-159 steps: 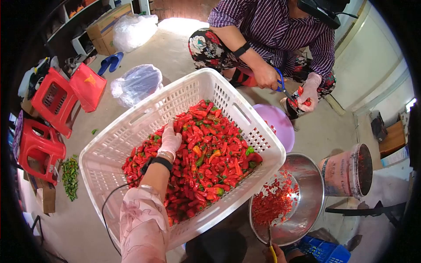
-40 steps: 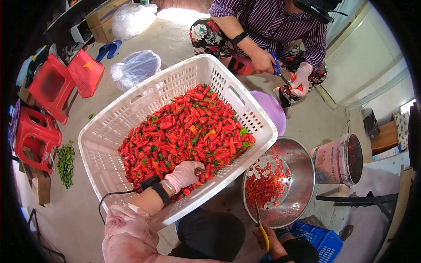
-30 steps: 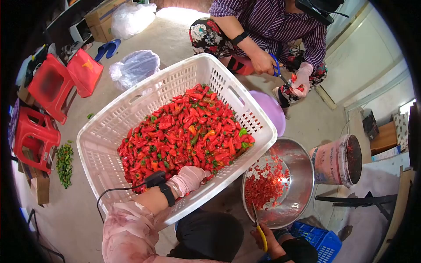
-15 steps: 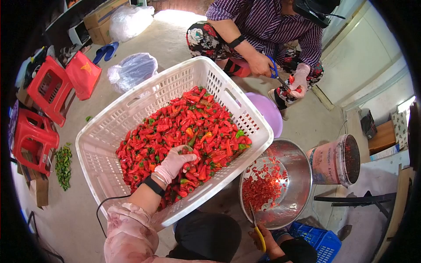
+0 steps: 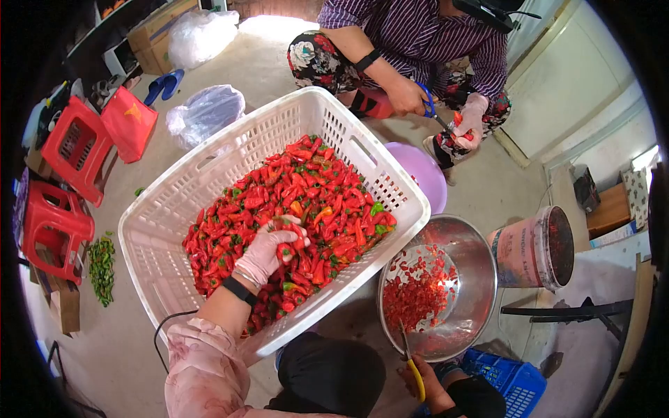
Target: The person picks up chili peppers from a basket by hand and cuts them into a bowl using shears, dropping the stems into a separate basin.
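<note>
Head view: the gloved left hand [image 5: 268, 247] has moved from the near rim of the white basket [image 5: 162, 230] up into the red chillies [image 5: 313, 188] and now clenches a handful; the right hand [image 5: 428, 386] grips yellow scissors [image 5: 416, 368].

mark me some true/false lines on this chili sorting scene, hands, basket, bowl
1. The gloved left hand is closed on a handful of red chili peppers inside the white slotted plastic basket. True.
2. The right hand holds blue-handled scissors. False: it grips yellow-handled scissors; the blue-handled scissors are in the co-worker's hand across the basket.
3. The round steel bowl holds cut red chili pieces. True.
4. The round steel bowl stands inside the white slotted plastic basket. False: it sits on the floor beside the basket, at its right corner.
</note>
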Motion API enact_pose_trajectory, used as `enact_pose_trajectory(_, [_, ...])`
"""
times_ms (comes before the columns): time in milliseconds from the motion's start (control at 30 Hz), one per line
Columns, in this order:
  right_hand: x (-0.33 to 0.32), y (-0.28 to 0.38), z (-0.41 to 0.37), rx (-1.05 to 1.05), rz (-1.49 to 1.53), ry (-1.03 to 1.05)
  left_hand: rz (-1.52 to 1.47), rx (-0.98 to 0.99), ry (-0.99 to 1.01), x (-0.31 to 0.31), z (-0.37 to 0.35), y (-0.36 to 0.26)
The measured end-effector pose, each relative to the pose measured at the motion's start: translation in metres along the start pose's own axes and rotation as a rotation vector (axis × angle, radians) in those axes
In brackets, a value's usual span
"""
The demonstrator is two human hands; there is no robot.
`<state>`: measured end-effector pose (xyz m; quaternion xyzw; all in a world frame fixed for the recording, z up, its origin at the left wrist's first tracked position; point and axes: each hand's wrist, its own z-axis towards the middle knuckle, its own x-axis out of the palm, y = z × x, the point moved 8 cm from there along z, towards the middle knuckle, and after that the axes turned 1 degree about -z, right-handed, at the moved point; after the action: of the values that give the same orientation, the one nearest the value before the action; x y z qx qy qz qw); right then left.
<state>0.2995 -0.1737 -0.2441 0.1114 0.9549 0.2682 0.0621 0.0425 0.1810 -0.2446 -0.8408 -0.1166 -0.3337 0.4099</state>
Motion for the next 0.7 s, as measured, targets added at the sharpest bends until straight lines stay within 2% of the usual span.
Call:
enact_pose_trajectory(100, [-0.005, -0.009, 0.004, 0.06, 0.001, 0.001, 0.024, 0.106, -0.09, -0.009, 0.003, -0.014])
enact_pose_trajectory(167, [-0.002, -0.007, 0.004, 0.043, 0.002, 0.003, 0.672, -0.04, -0.183, -0.024, 0.006, -0.006])
enact_pose_trajectory(200, [-0.002, -0.005, 0.005, 0.023, 0.004, 0.004, 0.721, -0.006, -0.104, -0.024, 0.011, 0.009])
enact_pose_trajectory(233, [-0.002, -0.005, 0.005, 0.024, 0.003, 0.004, 1.128, 0.179, -0.162, -0.029, 0.013, 0.015])
enact_pose_trajectory(367, [-0.002, -0.005, 0.005, 0.041, -0.051, 0.019, 1.846, -0.107, 0.013, 0.016, -0.005, 0.059])
enact_pose_trajectory(400, [-0.002, -0.006, 0.005, 0.056, -0.049, 0.023, 1.978, -0.108, 0.026, 0.017, -0.004, 0.07])
enact_pose_trajectory(433, [-0.001, -0.006, 0.005, 0.055, -0.051, 0.022, 2.012, -0.121, 0.05, 0.011, -0.002, 0.08])
enact_pose_trajectory(500, [0.002, 0.001, 0.005, -0.048, -0.077, 0.007, 2.008, -0.145, -0.052, 0.01, 0.0, 0.077])
enact_pose_trajectory(633, [0.003, 0.002, 0.006, -0.055, -0.137, 0.0, 1.962, -0.18, -0.01, 0.007, 0.005, 0.078])
enact_pose_trajectory(700, [0.003, 0.001, 0.01, -0.113, -0.153, 0.012, 1.808, -0.248, 0.012, 0.001, 0.005, 0.074])
